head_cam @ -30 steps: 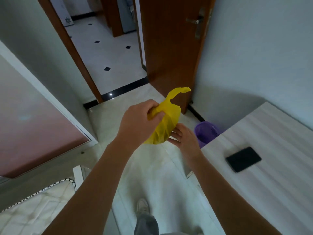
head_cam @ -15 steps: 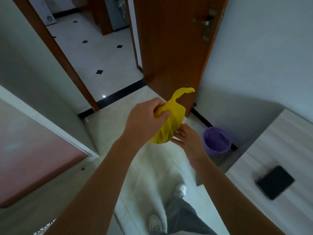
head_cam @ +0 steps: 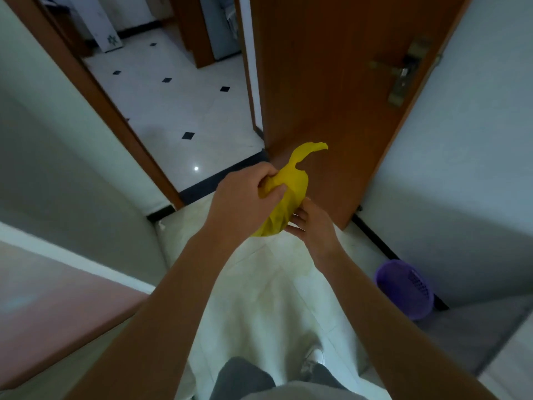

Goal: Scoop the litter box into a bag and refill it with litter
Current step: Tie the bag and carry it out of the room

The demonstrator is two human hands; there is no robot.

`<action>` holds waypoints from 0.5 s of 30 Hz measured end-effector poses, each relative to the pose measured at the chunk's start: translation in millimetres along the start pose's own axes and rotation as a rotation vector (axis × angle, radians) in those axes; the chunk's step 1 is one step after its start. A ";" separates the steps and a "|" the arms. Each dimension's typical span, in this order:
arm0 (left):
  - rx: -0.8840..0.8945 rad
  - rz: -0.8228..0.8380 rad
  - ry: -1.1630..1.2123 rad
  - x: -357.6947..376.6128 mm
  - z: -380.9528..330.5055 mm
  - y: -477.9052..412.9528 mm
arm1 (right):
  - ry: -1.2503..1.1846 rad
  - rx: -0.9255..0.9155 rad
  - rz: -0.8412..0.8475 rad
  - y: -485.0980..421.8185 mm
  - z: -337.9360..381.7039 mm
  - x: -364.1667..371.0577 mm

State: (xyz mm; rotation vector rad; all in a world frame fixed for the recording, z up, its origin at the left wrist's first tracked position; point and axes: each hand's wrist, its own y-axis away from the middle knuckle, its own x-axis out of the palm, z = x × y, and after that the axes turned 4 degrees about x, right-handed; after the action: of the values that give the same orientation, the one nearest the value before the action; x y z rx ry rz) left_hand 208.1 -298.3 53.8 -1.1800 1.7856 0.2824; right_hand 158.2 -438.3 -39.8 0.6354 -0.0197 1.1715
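At the far left a pinkish panel [head_cam: 43, 298] with a pale border runs along the lower edge of the view, and above it a plain pale wall leads to a brown door frame [head_cam: 95, 90]. Through the doorway lies a hallway floor [head_cam: 178, 105] of white tiles dotted with small black diamonds. In the middle, both bare forearms reach forward over the pale room floor [head_cam: 268, 284]. The left hand [head_cam: 245, 203] grips the crumpled yellow plastic bag [head_cam: 288, 192] by its upper part, fingers curled round it and the thumb pressed across the front. The bag is held in the air above the floor, in front of the lower part of the open brown wooden door [head_cam: 331, 82], with one handle loop sticking up and curling to the right. The right hand [head_cam: 314, 226] sits just below and right of the bag, its fingers [head_cam: 297, 217] fairly straight and slightly apart, the tips touching the bag's lower side. A brass lever handle [head_cam: 403, 70] is on the door near its right edge. At the bottom, grey trouser legs and one white shoe [head_cam: 313, 360] stand on the floor. Further right, a purple mesh wastebasket [head_cam: 403, 287] stands on the floor against the pale wall.
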 end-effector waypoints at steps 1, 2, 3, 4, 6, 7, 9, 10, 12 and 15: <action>0.013 0.000 0.009 1.4 5.7 -13.1 | -0.002 -0.003 -0.021 -10.0 6.3 1.9; 0.029 0.004 0.024 2.9 11.9 -26.9 | -0.011 -0.006 -0.043 -20.3 11.8 3.5; 0.046 0.010 0.043 4.8 18.6 -41.2 | -0.025 -0.012 -0.064 -30.0 16.7 4.8; 0.063 0.014 0.066 7.2 25.4 -55.8 | -0.034 -0.021 -0.089 -39.8 21.4 5.5; 0.105 0.028 0.117 12.9 38.2 -84.7 | -0.055 -0.044 -0.145 -58.5 30.4 7.3; 0.136 0.040 0.139 15.9 44.6 -98.6 | -0.068 -0.056 -0.183 -67.6 33.6 8.1; 0.214 0.078 0.182 21.8 56.1 -126.6 | -0.107 -0.069 -0.268 -84.8 39.1 9.5; 0.257 0.103 0.207 24.1 60.3 -139.9 | -0.135 -0.077 -0.312 -91.5 41.3 10.7; 0.348 0.155 0.243 27.4 65.2 -165.8 | -0.176 -0.110 -0.384 -101.8 45.9 14.8; 0.461 0.242 0.273 36.2 59.8 -201.0 | -0.252 -0.149 -0.497 -109.8 53.6 17.0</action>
State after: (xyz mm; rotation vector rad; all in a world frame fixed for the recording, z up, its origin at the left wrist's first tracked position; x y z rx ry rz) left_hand 402.4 -384.8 50.8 -0.6991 2.0902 -0.1587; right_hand 275.9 -475.2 -39.7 0.6079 -0.1534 0.6004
